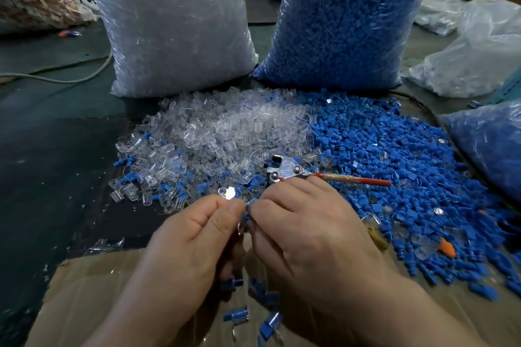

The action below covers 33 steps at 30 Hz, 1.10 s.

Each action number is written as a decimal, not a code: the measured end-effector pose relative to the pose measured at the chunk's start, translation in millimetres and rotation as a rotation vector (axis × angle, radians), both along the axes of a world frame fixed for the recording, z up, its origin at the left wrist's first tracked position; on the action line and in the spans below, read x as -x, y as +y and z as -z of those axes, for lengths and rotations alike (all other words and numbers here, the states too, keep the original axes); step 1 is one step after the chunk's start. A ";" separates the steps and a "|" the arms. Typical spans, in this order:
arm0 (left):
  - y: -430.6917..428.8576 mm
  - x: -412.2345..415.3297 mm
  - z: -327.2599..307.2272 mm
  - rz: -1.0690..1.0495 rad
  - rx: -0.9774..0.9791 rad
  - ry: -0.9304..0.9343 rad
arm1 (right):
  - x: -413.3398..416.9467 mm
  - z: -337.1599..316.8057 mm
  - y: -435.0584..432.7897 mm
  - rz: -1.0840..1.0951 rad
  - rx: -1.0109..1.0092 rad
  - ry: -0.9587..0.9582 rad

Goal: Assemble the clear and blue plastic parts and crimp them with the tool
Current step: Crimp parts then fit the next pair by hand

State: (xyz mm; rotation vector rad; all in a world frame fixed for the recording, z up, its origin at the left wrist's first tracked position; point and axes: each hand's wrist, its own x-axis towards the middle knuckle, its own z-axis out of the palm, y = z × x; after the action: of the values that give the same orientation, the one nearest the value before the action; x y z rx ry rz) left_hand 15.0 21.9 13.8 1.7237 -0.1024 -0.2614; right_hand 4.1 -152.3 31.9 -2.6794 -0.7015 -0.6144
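Note:
My left hand [194, 236] and my right hand [307, 231] meet at the lower centre, fingertips together. Between them they pinch a small blue plastic part [249, 205]; a clear part [227, 193] shows just above my left thumb. A metal crimping tool [290, 170] with a red handle [358, 179] lies just beyond my right hand on the parts. A heap of clear parts [214, 132] spreads in the middle, and a heap of blue parts [394, 155] lies to its right.
A big bag of clear parts [174, 22] and a big bag of blue parts [346, 17] stand behind the heaps. Cardboard [93, 290] under my hands holds several assembled pieces [236, 314]. More bags lie at the right [485, 146]. A cable [70, 76] runs at left.

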 end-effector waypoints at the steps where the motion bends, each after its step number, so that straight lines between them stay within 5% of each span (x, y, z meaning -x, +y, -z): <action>1: 1.4 -0.1 -0.1 0.011 0.012 0.004 | 1.4 0.2 1.7 -0.015 -0.061 -0.001; 6: -2.1 3.3 -6.4 -0.015 0.043 -0.124 | 5.3 1.8 7.2 -0.032 -0.360 0.093; 13: -1.5 3.1 -12.2 0.008 -0.119 -0.216 | 3.4 -0.8 2.7 -0.073 -0.150 0.054; 21: -2.8 4.9 -10.7 0.040 -0.131 -0.396 | 9.4 -9.1 5.1 -0.022 -0.589 0.491; 28: -4.7 4.8 -7.5 0.036 -0.271 -0.622 | 10.7 -20.1 8.9 -0.021 -1.245 1.172; 30: -4.3 5.6 -5.5 0.032 -0.157 -0.518 | 10.8 -20.2 6.3 -0.011 -1.071 1.058; 33: -0.8 3.2 -0.7 0.073 0.022 -0.230 | 7.7 -11.7 2.2 -0.015 -0.374 0.426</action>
State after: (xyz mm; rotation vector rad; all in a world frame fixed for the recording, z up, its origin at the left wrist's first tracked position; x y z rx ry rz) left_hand 11.8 21.1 14.5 1.7253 -0.3356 -0.1140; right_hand -3.7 -150.1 43.6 -2.3377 -0.4364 -0.1363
